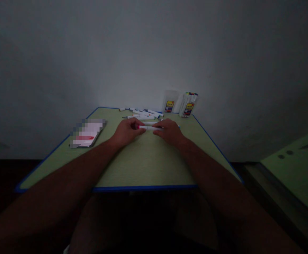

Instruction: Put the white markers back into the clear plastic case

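Marker is held crosswise over the counter, before the loose markers, the left hand with grip pinched at its pink end, the right hand with grip pinched on its white barrel.

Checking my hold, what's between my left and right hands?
Head view: a white marker, pinched by the left hand and right hand; another marker lies beyond.

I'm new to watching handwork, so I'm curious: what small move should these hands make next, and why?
Perhaps a gentle lengthwise tug on the white marker: the left hand pinches near its pink end, the right hand holds farther along, and the dim view hides how firmly that end fits.
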`<action>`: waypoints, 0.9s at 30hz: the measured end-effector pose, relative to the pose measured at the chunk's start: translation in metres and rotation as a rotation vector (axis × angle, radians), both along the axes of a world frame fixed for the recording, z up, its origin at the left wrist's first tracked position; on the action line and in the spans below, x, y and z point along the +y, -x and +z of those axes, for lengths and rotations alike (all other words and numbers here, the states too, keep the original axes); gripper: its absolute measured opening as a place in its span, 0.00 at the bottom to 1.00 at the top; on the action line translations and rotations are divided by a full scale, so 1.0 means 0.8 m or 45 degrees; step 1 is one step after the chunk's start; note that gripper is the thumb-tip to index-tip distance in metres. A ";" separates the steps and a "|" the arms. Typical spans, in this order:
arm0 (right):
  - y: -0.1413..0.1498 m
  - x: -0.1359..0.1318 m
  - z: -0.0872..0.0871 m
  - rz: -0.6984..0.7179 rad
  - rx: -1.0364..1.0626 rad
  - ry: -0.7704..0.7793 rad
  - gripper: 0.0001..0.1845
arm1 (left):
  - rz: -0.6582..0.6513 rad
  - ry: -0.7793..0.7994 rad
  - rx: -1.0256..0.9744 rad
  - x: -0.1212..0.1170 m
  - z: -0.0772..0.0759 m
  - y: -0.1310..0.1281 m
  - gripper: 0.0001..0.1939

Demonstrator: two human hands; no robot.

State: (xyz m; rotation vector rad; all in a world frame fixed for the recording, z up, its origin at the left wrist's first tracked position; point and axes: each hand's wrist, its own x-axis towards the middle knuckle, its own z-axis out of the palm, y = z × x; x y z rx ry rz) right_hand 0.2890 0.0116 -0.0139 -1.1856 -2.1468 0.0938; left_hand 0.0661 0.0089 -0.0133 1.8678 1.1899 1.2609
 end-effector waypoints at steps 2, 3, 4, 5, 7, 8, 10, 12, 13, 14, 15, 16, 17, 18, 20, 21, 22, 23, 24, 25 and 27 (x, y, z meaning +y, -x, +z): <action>0.000 0.001 0.000 0.001 -0.027 -0.026 0.11 | -0.015 0.001 0.000 -0.004 0.003 -0.002 0.09; -0.001 0.001 0.000 0.000 -0.036 -0.050 0.11 | -0.026 0.004 0.000 -0.005 0.004 -0.002 0.10; -0.001 0.002 0.000 -0.002 -0.046 -0.076 0.10 | -0.037 0.009 0.000 -0.006 0.005 -0.002 0.10; -0.001 0.002 0.000 -0.004 -0.058 -0.100 0.10 | -0.047 0.015 -0.002 -0.007 0.005 -0.002 0.10; -0.001 0.002 0.000 -0.006 -0.092 -0.135 0.09 | -0.058 0.023 -0.005 -0.006 0.005 -0.002 0.10; 0.000 0.001 0.001 -0.008 -0.112 -0.145 0.08 | -0.061 0.024 -0.010 -0.005 0.004 -0.002 0.10; 0.003 -0.002 0.003 -0.010 -0.160 -0.147 0.08 | -0.068 0.016 -0.019 -0.004 0.003 -0.003 0.10; 0.006 -0.006 0.005 0.002 -0.203 -0.144 0.09 | -0.083 0.017 -0.020 -0.004 0.001 -0.004 0.09; 0.008 -0.008 0.005 0.012 -0.221 -0.142 0.10 | -0.094 0.024 -0.018 -0.004 0.001 -0.005 0.09; 0.010 -0.009 0.006 0.027 -0.237 -0.142 0.11 | -0.103 0.032 -0.016 -0.004 0.001 -0.006 0.09; 0.011 -0.010 0.006 0.043 -0.250 -0.146 0.11 | -0.111 0.040 -0.017 -0.005 0.001 -0.006 0.10; 0.012 -0.011 0.005 0.056 -0.257 -0.153 0.11 | -0.122 0.046 -0.026 -0.005 0.001 -0.007 0.10; 0.012 -0.011 0.005 0.064 -0.255 -0.161 0.10 | -0.137 0.050 -0.045 -0.006 0.001 -0.007 0.12; 0.012 -0.011 0.005 0.065 -0.243 -0.167 0.10 | -0.159 0.054 -0.070 -0.006 0.001 -0.007 0.15; 0.010 -0.010 0.005 0.031 -0.184 -0.170 0.09 | -0.211 0.054 -0.111 -0.005 -0.001 -0.005 0.23; 0.008 -0.009 0.005 -0.001 -0.141 -0.164 0.09 | -0.224 0.045 -0.099 -0.004 -0.002 -0.003 0.27; 0.007 -0.008 0.006 -0.037 -0.093 -0.155 0.09 | -0.220 0.022 -0.058 -0.003 -0.003 -0.002 0.29; 0.005 -0.007 0.007 -0.077 -0.039 -0.145 0.09 | -0.203 -0.010 0.011 -0.001 -0.004 0.000 0.31; 0.003 -0.006 0.007 -0.118 0.024 -0.137 0.09 | -0.176 -0.045 0.097 0.000 -0.004 0.003 0.32; 0.001 -0.004 0.008 -0.157 0.099 -0.131 0.10 | -0.147 -0.078 0.192 0.000 -0.005 0.005 0.31; -0.002 0.000 0.007 -0.216 0.272 -0.113 0.12 | -0.100 -0.115 0.377 0.002 -0.006 0.009 0.29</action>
